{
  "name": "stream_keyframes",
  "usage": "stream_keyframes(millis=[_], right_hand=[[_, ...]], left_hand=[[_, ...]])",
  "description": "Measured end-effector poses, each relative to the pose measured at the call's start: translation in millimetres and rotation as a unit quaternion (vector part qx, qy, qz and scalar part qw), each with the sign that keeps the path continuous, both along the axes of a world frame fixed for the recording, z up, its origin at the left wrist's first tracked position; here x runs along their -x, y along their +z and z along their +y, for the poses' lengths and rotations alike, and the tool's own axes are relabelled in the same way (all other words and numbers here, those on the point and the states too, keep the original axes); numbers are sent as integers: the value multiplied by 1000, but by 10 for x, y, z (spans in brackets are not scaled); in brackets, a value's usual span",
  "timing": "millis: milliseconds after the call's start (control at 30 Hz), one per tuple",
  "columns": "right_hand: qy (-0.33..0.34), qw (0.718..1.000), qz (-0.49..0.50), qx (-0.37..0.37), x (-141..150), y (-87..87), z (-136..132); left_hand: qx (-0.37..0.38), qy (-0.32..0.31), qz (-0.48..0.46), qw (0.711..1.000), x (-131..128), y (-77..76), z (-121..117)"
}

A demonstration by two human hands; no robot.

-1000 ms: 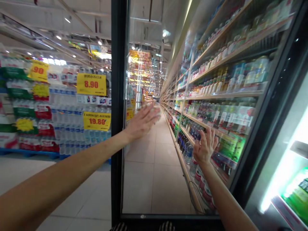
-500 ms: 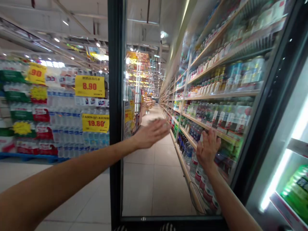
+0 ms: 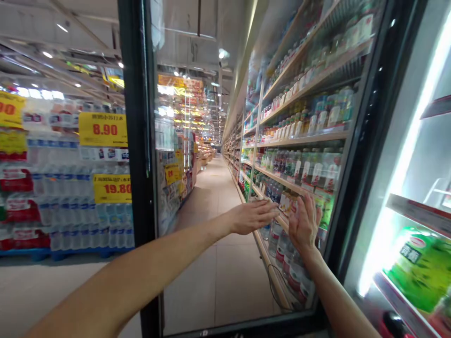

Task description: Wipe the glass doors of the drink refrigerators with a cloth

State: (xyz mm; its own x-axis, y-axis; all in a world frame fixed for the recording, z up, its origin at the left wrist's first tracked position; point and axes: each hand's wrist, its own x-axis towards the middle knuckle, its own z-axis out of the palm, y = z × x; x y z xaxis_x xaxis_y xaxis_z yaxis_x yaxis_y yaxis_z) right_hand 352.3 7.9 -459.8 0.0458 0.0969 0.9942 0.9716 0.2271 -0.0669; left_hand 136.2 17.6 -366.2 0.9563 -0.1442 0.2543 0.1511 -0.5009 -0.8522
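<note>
Door frame (image 3: 140, 141): black. Price signs (image 3: 103, 129): yellow, red numerals. Pallet (image 3: 70, 254): blue. Green pack (image 3: 419, 267): green and yellow-green, white lettering on a dark patch. Floor tiles (image 3: 197, 263): beige-grey.

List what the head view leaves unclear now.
- Yellow paper 19.80 sign, head view: right end hidden behind the black metal-looking door frame.
- Green plastic pack, head view: right side cut off by the picture edge.
- Whether the bare left hand or right hand touches the clear glass, head view: blurred.
</note>
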Motion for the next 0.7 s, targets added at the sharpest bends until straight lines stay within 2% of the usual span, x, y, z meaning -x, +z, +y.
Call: stream_keyframes(millis=[33,133,200,233,333,400,467,533,567,600,633,700], right_hand=[[-4,1000,5,5,-52,-14,-16],[-19,999,32,9,-213,-50,-59],[-31,998,51,14,-317,-75,-83],[-36,998,59,17,-366,-90,-94],[-49,997,63,25,-499,-144,-125],[-57,996,63,27,-579,-177,-151],[-63,995,73,27,-654,-199,-184],[-67,994,87,28,-720,-212,-220],[-68,993,92,30,-749,-217,-237],[-70,992,97,31,-774,-222,-252],[-71,992,99,31,-796,-230,-265],[-73,991,103,32,-827,-251,-283]], left_hand=[[5,6,-14,1000,-67,30,8],[26,48,-165,985,-292,230,49],[32,52,-215,975,-448,242,81],[31,41,-200,978,-521,180,95],[22,-15,-50,998,-715,-101,126],[22,-31,-6,999,-835,-131,137],[32,-17,-72,997,-956,50,142],[48,10,-201,978,-1070,294,149],[55,17,-239,969,-1119,366,152],[59,17,-250,966,-1162,375,156],[61,11,-232,971,-1198,312,158],[58,-11,-127,990,-1250,20,162]])
